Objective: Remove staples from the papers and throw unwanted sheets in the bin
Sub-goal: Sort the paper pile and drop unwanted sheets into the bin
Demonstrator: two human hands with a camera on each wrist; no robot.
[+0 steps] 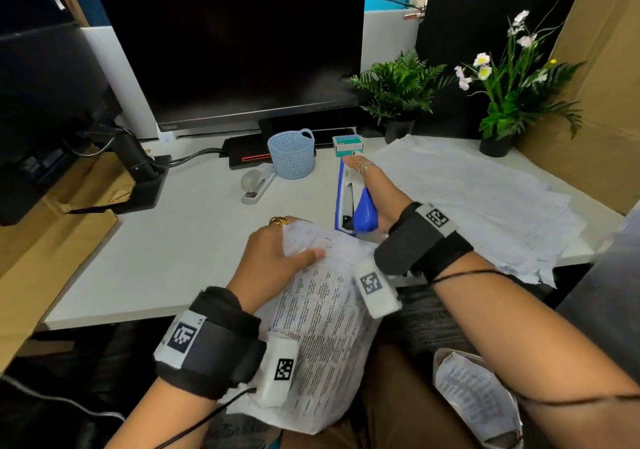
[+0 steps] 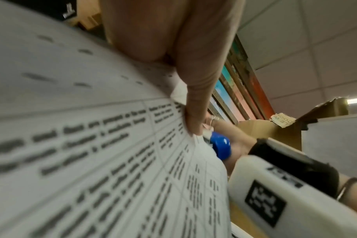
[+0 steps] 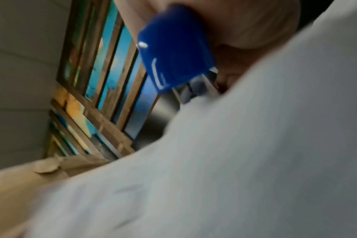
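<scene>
A: Both hands are working. Your left hand (image 1: 277,254) is pinching the printed papers' (image 1: 322,327) top corner at the desk (image 1: 180,241) edge.

B: And your right hand (image 1: 377,189) is gripping the blue stapler (image 1: 349,199), index finger lying straight along it.

Stapler (image 1: 349,203): blue plastic body, white-and-silver metal top. Stapled paper sheets (image 1: 322,313), lower centre: white, black printed text in a ruled table grid. Loose paper pile (image 1: 467,199), right: white, faint grey print. Round lattice plastic basket (image 1: 292,153): pale blue. Second small stapler (image 1: 258,184), left of basket: white/grey. Small cardboard staple box (image 1: 347,145): teal and white. Flat desk (image 1: 173,241): plain white. Monitor (image 1: 225,40), top: black. Two potted plants (image 1: 398,85), upper right: green leaves, black pots; flowers white, pink, yellow. Wrist bands (image 1: 211,341): black with black-on-white square markers.
</scene>
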